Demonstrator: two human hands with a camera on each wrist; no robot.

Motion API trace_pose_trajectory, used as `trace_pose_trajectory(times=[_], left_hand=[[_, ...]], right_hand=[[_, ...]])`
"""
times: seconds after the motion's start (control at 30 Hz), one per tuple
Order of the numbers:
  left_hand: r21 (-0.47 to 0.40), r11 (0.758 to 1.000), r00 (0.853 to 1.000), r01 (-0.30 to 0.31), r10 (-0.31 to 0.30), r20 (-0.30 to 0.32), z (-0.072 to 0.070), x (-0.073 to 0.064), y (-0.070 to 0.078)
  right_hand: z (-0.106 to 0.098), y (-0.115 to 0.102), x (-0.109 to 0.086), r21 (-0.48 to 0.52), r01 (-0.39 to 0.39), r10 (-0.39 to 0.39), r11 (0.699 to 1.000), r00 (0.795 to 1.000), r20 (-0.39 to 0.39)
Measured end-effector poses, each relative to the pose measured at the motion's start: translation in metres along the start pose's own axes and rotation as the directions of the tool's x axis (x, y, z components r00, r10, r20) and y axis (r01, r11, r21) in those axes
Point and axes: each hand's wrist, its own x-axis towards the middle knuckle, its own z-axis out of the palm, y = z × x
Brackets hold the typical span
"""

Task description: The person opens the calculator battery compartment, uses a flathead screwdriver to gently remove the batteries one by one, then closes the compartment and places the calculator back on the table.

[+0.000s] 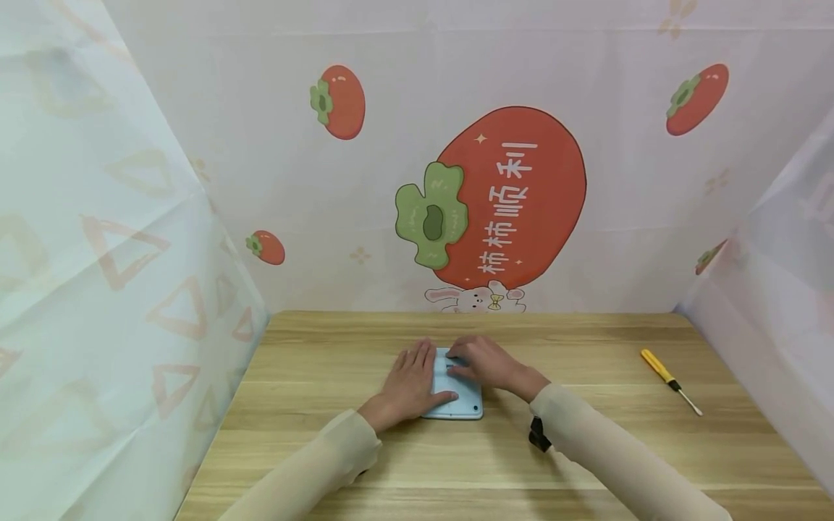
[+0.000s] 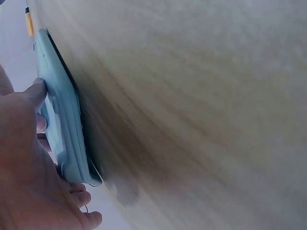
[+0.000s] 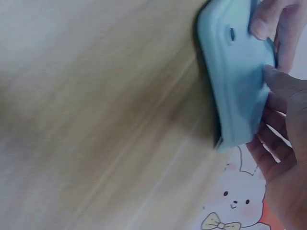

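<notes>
Your light-blue case lies flat on the table, in front of you, its small round hole at the near right corner. Your left hand rests along its left side with fingers extended and the thumb laid across the top. Your right hand is bent over the far right part, thumb and finger beside a dark slot; whether they pinch anything, you cannot tell. A yellow-handled screwdriver lies well apart on the right.

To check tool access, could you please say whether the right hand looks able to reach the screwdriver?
Probably yes: nothing stands between the right hand and the screwdriver, though that hand is on the blue object.
</notes>
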Motion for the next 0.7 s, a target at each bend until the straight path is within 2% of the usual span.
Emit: trace_pose_trajectory(times=[0.3, 0.5, 0.7], left_hand=[[-0.017, 1.0, 1.0, -0.002, 0.002, 0.016, 0.011, 0.006, -0.004], [0.017, 1.0, 0.999, -0.001, 0.0, 0.052, 0.015, 0.008, -0.005], [-0.008, 1.0, 0.998, -0.001, 0.002, 0.064, 0.013, 0.01, -0.006]], right_hand=[[-0.012, -0.005, 0.013, 0.035, -0.034, 0.032, 0.999, 0.997, 0.067], [-0.016, -0.004, 0.02, 0.038, -0.003, -0.001, 0.999, 0.994, 0.111], [-0.018, -0.002, 0.023, 0.057, 0.013, -0.02, 0.998, 0.992, 0.126]])
